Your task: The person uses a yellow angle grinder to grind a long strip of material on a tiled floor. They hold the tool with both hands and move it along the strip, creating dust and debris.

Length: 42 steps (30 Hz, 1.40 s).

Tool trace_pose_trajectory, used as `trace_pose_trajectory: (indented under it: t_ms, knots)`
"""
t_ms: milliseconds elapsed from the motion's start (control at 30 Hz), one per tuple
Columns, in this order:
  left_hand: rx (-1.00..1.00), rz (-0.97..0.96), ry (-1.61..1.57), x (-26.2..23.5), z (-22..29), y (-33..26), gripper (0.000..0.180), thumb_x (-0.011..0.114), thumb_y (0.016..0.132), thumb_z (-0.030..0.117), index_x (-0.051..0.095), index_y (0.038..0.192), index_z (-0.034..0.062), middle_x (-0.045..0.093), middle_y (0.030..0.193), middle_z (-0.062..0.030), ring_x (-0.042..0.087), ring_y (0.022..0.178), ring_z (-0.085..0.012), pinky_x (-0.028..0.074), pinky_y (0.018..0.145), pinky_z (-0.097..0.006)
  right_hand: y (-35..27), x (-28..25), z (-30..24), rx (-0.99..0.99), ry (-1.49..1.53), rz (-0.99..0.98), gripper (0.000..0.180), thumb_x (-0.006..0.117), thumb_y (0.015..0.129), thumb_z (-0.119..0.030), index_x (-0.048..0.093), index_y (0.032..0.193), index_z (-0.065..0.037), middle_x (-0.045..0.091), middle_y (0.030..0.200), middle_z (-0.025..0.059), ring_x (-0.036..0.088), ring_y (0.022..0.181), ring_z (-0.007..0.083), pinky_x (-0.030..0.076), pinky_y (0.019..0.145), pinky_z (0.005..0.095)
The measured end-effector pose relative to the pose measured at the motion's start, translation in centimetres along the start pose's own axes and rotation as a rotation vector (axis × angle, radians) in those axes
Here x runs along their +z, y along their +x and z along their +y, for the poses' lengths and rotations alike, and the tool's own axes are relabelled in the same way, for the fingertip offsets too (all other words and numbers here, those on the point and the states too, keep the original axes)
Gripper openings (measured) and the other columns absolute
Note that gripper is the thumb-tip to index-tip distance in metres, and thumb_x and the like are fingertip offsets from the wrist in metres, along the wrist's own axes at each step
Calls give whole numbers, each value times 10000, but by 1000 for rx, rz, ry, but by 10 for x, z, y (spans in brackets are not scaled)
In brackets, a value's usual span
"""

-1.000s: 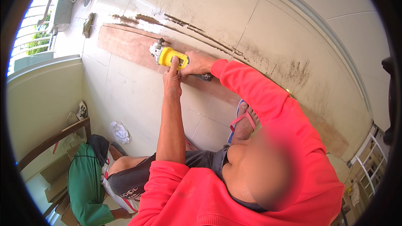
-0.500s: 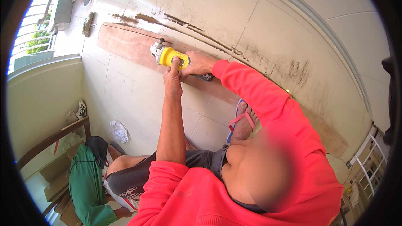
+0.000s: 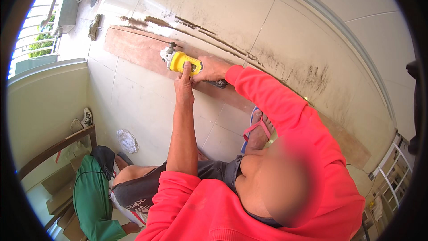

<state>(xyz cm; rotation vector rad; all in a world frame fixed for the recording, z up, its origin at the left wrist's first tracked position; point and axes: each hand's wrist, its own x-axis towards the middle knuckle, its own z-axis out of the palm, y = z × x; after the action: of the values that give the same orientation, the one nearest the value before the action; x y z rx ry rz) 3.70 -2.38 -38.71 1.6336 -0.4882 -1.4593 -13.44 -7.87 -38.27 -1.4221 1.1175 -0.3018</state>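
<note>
A yellow angle grinder (image 3: 178, 60) with a grey metal head is held over a reddish-brown wooden board (image 3: 129, 47) lying on the tiled floor. My right hand (image 3: 213, 68) wraps around the back of the grinder's body. Coming from below, my left hand (image 3: 184, 85) is closed on its near side, thumb laid along the yellow casing. A dark, thin disc shows nearly edge-on at the grinder's head, along a dark line near the board's far edge. My right fingers are partly hidden behind the tool.
Brown dust streaks (image 3: 196, 26) run across the floor tiles beyond the board. My foot in a flip-flop (image 3: 258, 129) rests beside the board. A crumpled white plastic bag (image 3: 127, 140) lies nearer left. Green cloth (image 3: 91, 196) is at lower left, and a white metal rack (image 3: 397, 169) stands at right.
Almost nothing differs. Both hands keep their hold on the angle grinder, which stays in nearly the same place over the board.
</note>
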Motion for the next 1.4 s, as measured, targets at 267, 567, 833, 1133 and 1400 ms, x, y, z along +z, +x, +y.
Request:
trace_pose_trajectory:
  t_ms: [267,567,833,1133,1400]
  knots:
    - [20,3,0,1,0,-1,619,830,928,499,647,1267,15,696,1046,-24,656,817,-79,486,643,-227,1,0,2,-14,-8,-1,745,874,639,-523,685,1058,63,747,980,255,733,899,355,565,791,421]
    - [9,-2,-4,3,1,-3,632,831,924,515,645,1269,19,696,1050,-22,664,826,-80,510,668,-226,-1,-1,0,-6,9,-2,744,875,639,-530,687,1058,55,749,970,243,731,881,349,563,778,420]
    - [12,3,-11,3,-1,-1,620,835,919,514,650,1258,28,694,1044,-17,655,822,-77,500,659,-230,-1,-1,2,-11,13,-5,739,873,641,-523,687,1058,57,748,967,241,728,874,345,563,776,414]
    - [34,8,-8,4,0,-5,613,835,921,500,652,1242,10,690,1026,-24,639,804,-78,488,640,-237,-2,-1,3,-26,-3,3,741,874,643,-522,684,1055,64,746,955,242,728,872,347,561,776,416]
    - [22,30,20,7,0,-8,623,835,921,502,654,1225,-11,670,990,-15,609,773,-76,492,659,-241,-6,-2,4,4,-6,-11,734,875,654,-518,680,1058,62,743,959,245,728,877,335,559,774,413]
